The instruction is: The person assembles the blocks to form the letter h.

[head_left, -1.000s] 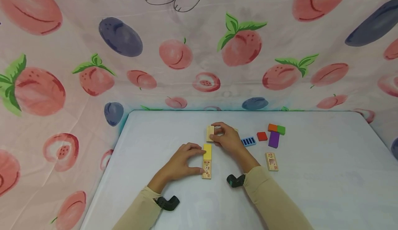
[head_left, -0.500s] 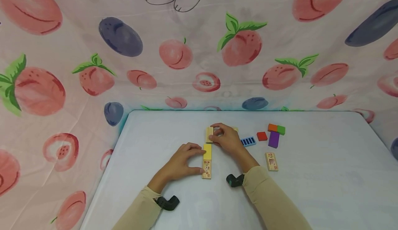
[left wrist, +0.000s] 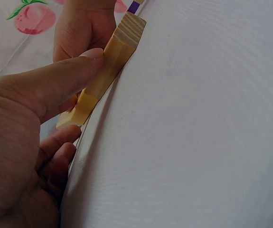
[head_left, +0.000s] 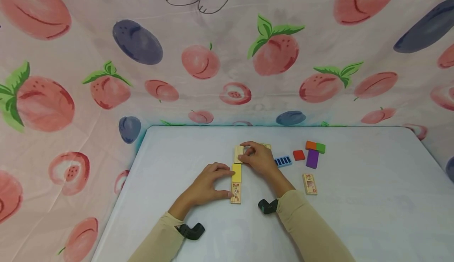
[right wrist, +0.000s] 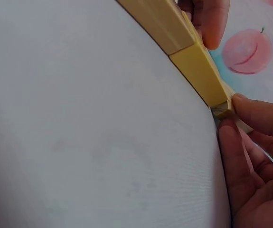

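Observation:
On the white table [head_left: 354,214] a yellow block [head_left: 236,172] and a wooden picture block [head_left: 235,193] lie end to end in a line. My left hand [head_left: 209,183] rests against their left side: the thumb [left wrist: 55,80] presses the picture block [left wrist: 119,47] and a fingertip touches the yellow block [left wrist: 86,104]. My right hand [head_left: 259,157] pinches a plain wooden block [head_left: 239,154] at the far end of the yellow block [right wrist: 198,71]. In the right wrist view the plain block's end [right wrist: 220,111] touches the yellow one.
Right of my hands lie a blue ribbed block [head_left: 283,161], a red block [head_left: 299,155], orange [head_left: 311,145], green [head_left: 320,148] and purple [head_left: 312,158] blocks, and a second picture block [head_left: 310,184]. Fruit-print cloth [head_left: 106,77] walls the table at the back and left.
My right hand has slid the plain wooden block slightly left and nearer, up against the yellow block's far end. The left hand has stayed put.

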Demonstrator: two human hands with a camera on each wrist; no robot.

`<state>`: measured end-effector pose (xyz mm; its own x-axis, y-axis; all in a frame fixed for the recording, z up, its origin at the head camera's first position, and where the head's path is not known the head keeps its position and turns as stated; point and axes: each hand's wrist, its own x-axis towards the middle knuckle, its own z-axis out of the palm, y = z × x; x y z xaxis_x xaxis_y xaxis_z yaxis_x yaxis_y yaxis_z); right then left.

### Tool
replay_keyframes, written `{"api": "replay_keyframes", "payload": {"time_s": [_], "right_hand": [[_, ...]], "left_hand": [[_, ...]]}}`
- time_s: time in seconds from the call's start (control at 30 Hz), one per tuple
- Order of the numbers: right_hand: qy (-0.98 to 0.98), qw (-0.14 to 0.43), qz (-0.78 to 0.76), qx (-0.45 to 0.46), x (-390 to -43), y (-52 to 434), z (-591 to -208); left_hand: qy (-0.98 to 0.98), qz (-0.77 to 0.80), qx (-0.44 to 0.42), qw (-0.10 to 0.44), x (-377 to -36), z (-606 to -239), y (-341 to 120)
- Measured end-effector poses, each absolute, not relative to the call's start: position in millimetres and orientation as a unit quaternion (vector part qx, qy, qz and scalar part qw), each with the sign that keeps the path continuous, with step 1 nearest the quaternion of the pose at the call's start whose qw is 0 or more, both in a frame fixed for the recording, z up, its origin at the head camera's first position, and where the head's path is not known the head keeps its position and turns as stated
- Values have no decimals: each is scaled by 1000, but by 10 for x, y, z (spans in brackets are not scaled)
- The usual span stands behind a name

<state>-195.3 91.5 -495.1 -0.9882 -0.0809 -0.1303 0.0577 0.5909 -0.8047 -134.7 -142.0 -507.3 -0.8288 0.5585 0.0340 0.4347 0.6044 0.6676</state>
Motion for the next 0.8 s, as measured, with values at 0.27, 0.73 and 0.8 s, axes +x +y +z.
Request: {"api": "replay_keyframes", "payload": {"time_s": [0.27, 0.73, 0.8], "right_hand": [[898, 75, -433, -9, -1956, 906, -4953], [895, 97, -434, -14, -1957, 913, -4962], [891, 105, -442, -14, -1955, 922, -4952]], "left_hand": [[892, 346, 276, 90, -1343, -5075, -1415], [892, 347, 276, 90, -1346, -5072, -1416], [892, 348, 276, 90, -1344, -5071, -1416]]}}
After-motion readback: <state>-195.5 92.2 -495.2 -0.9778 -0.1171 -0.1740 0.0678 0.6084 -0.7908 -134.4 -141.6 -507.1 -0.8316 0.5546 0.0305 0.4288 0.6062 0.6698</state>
